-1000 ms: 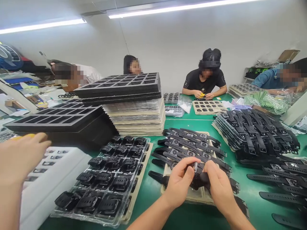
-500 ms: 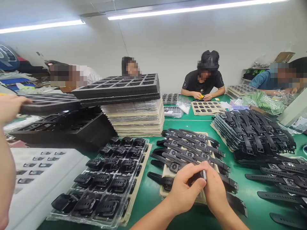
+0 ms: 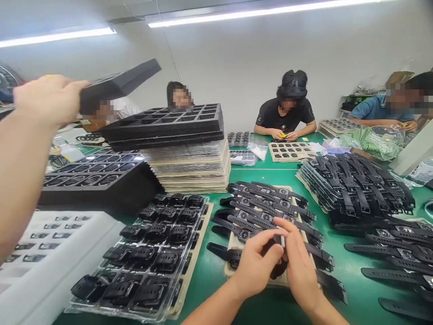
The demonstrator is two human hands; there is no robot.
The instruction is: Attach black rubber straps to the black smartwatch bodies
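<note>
My left hand point(image 3: 255, 264) is closed round a dark smartwatch point(image 3: 283, 241), whose pale metallic edge shows between thumb and forefinger. Against its other side, my right hand point(image 3: 300, 264) presses with fairly straight fingers; its thumb is mostly hidden. A piece of black strap point(image 3: 279, 270) shows in the gap below. Most of the watch is covered by my fingers. Under and behind both hands lies a beige tray point(image 3: 233, 269) bearing rows of face-down smartwatches point(image 3: 244, 215) with black straps.
Left of it stands a clear blister tray of black watches point(image 3: 150, 259), beside a white foam block point(image 3: 98, 253). A co-worker's hand point(image 3: 50, 97) raises a black foam tray point(image 3: 118, 83) above a filled one point(image 3: 101, 176). Stacked trays point(image 3: 189, 167) stand behind; strapped watches point(image 3: 358, 180) crowd the right.
The co-worker's hand has lifted the black foam tray up, exposing the filled one beneath. My right fingers have straightened and shifted slightly left; my left hand still grips the watch.
</note>
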